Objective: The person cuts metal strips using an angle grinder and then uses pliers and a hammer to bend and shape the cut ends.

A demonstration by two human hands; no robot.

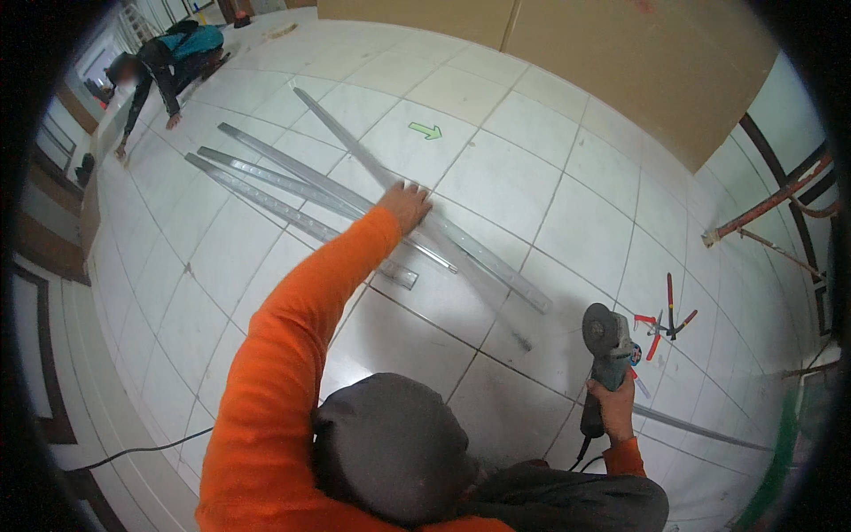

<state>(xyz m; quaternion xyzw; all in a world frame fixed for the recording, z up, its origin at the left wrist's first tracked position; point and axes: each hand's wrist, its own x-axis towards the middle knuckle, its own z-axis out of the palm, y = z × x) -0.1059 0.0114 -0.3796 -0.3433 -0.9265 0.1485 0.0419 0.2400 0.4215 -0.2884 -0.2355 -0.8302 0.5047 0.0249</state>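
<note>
My left hand (405, 207), in an orange sleeve, is closed round a long thin metal profile (342, 137) that slants across the others. Its near end looks smeared by motion above the tiles. Under and beside it, several silvery metal channels (261, 203) lie in a loose fan on the floor. In my right hand (613, 403) is an angle grinder (612, 364), gripped by its body. The grinder's round disc (600, 329) points up and away from me, and its cord drops from the rear end.
Red-handled hand tools (657, 330) lie right of the grinder, and another metal strip (700, 426) lies lower right. Cardboard sheets (620, 71) stand along the far side. A co-worker (189, 43) crouches far left. A rusty red pipe (753, 217) juts in at right; a black cable (142, 449) runs lower left.
</note>
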